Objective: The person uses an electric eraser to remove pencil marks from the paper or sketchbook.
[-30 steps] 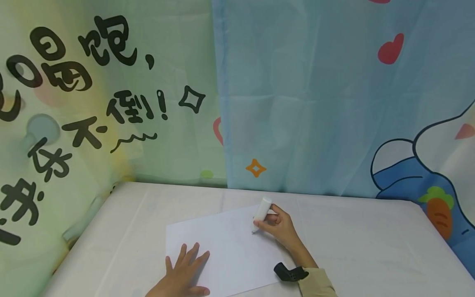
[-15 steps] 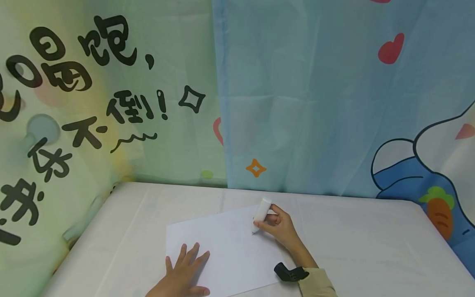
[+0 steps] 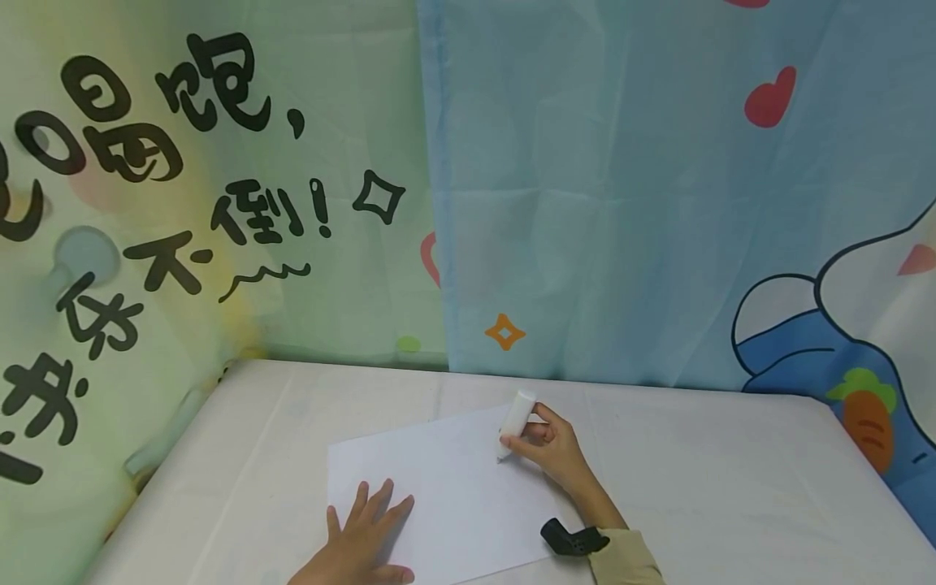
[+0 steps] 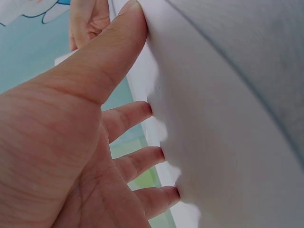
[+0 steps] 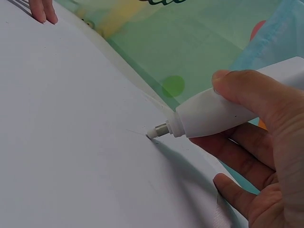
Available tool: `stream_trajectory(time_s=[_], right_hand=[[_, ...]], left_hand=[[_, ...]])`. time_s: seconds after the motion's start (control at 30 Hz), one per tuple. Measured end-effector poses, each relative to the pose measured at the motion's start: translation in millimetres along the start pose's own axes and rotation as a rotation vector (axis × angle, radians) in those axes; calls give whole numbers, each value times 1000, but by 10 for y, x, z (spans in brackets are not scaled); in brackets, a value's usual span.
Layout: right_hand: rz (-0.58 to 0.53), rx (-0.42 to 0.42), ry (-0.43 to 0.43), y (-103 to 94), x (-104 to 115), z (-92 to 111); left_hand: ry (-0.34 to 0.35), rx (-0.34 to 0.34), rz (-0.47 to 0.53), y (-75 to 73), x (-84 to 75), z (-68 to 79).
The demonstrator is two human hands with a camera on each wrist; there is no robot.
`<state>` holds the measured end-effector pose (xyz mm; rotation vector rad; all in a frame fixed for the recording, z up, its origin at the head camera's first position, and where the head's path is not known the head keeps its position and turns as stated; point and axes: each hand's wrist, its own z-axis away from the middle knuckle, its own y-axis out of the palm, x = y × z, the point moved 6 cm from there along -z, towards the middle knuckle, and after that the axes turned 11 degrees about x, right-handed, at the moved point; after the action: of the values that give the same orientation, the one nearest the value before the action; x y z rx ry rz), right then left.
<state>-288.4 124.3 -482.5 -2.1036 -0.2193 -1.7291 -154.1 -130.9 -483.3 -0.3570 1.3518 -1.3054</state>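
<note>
My right hand (image 3: 552, 447) grips a white electric eraser (image 3: 517, 418) between thumb and fingers, tilted over the right part of a white sheet of paper (image 3: 453, 496). In the right wrist view a metal collar holds the small white tip (image 5: 152, 133), which meets the paper at the end of a faint line. Dark specks lie about the tip. Fingers spread, my left hand (image 3: 358, 540) rests on the sheet's left part. The left wrist view shows its thumb and fingertips touching the paper.
Beneath the sheet is a table with a white cloth (image 3: 731, 487). A green printed curtain (image 3: 351, 309) and a blue one (image 3: 621, 244) hang behind it. A black wrist strap (image 3: 574, 539) sits by the right sleeve (image 3: 625, 556).
</note>
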Motion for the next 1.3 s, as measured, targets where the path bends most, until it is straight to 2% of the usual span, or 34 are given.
stream_trajectory(time_s=[0.53, 0.67, 0.9, 1.3], right_hand=[[14, -16, 5, -3, 29, 5], [18, -15, 14, -3, 16, 4], [18, -9, 23, -1, -3, 6], [5, 10, 15, 5, 13, 12]], left_hand=[[32, -8, -2, 0, 3, 20], [1, -1, -5, 3, 7, -1], [26, -4, -10, 5, 7, 14], [-19, 0, -19, 13, 14, -14]])
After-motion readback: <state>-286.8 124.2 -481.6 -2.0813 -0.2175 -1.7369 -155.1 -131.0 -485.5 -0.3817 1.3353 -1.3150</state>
